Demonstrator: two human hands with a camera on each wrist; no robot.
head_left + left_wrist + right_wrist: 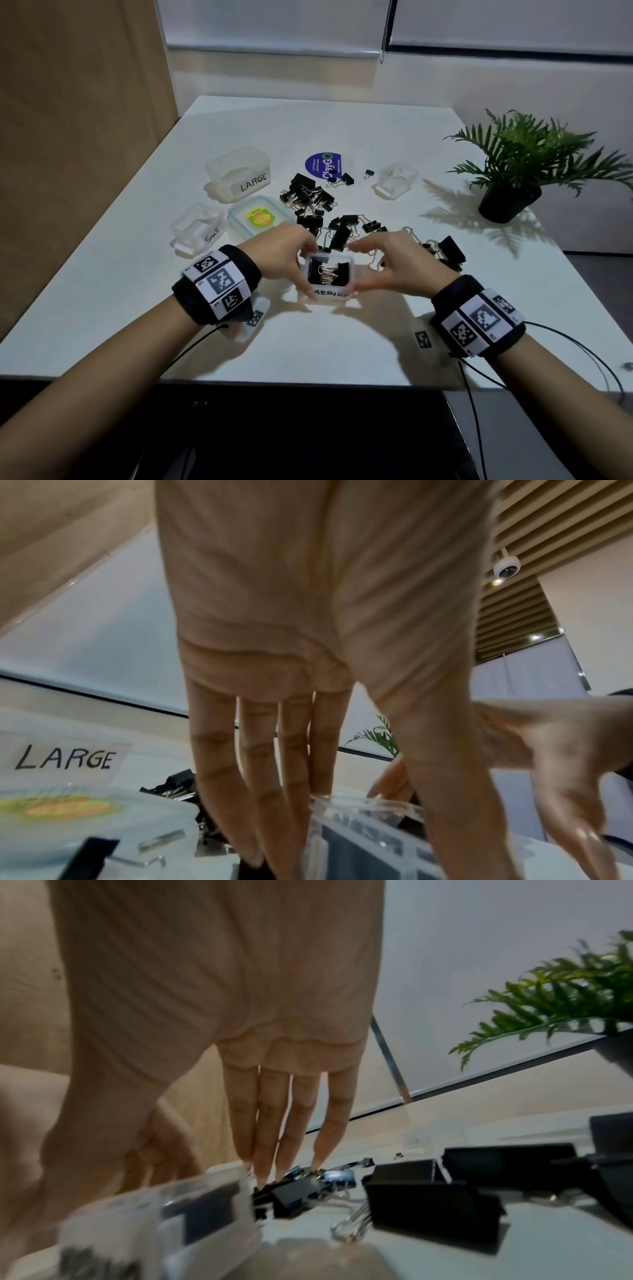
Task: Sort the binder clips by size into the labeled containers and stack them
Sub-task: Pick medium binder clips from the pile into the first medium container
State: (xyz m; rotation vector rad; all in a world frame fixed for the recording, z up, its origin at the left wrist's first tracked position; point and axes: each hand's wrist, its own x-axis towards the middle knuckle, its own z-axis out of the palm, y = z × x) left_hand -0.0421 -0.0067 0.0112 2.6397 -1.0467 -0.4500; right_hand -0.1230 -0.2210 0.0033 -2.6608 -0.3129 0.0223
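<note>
A small clear container labelled MEDIUM [334, 295] stands near the table's front edge with several black binder clips [329, 272] inside. My left hand [308, 270] holds its left side, thumb on the front wall and fingers at the back rim. My right hand [356, 269] holds the right side the same way. In the left wrist view the straight fingers [260, 777] reach down behind the container [369, 840]. In the right wrist view, which is blurred, the fingers [270, 1137] point down past the container's [154, 1218] far corner.
Loose black clips [339, 233] lie just behind the container, with larger ones [448, 251] to the right. The LARGE tub [239, 171], Small tub [198, 226] and a lid with a green sticker [260, 217] sit at the left. Another clear tub [397, 180] and a potted plant [513, 178] stand at the right.
</note>
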